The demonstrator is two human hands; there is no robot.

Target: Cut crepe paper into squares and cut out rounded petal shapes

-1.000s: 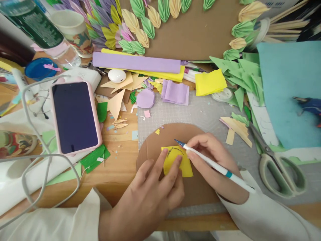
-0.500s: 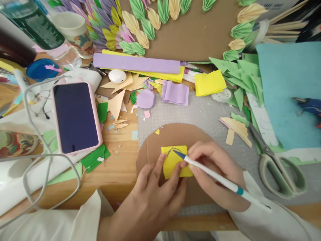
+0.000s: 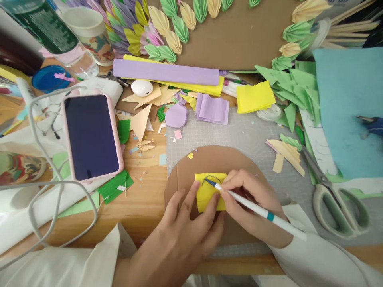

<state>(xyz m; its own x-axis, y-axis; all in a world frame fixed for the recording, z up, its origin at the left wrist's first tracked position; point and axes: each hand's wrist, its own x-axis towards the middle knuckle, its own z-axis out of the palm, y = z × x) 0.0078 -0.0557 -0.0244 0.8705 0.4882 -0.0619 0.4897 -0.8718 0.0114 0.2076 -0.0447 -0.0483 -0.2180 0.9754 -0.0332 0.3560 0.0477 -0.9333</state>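
Note:
A small folded piece of yellow crepe paper (image 3: 203,201) lies on a rounded brown cardboard piece (image 3: 223,157). A dark curved line is drawn near its top edge. My left hand (image 3: 187,229) has its fingers spread, with fingertips pressing the paper down at its left side and lower middle. My right hand (image 3: 255,205) is closed around a white pen (image 3: 254,207) with a blue tip and a teal band. The tip touches the paper at the drawn line. My right hand covers part of the paper's right side.
Grey scissors (image 3: 332,195) lie at the right beside paper scraps (image 3: 285,155) on the grey cutting mat (image 3: 239,129). A phone (image 3: 92,137) and a cable are at left. Purple paper (image 3: 166,71), another yellow piece (image 3: 255,97), a bottle (image 3: 44,30) and a cup (image 3: 89,36) stand behind.
The pen tip has shifted slightly along the curved line, and the line on the left looks darker. My left hand still presses the paper. The view has moved slightly.

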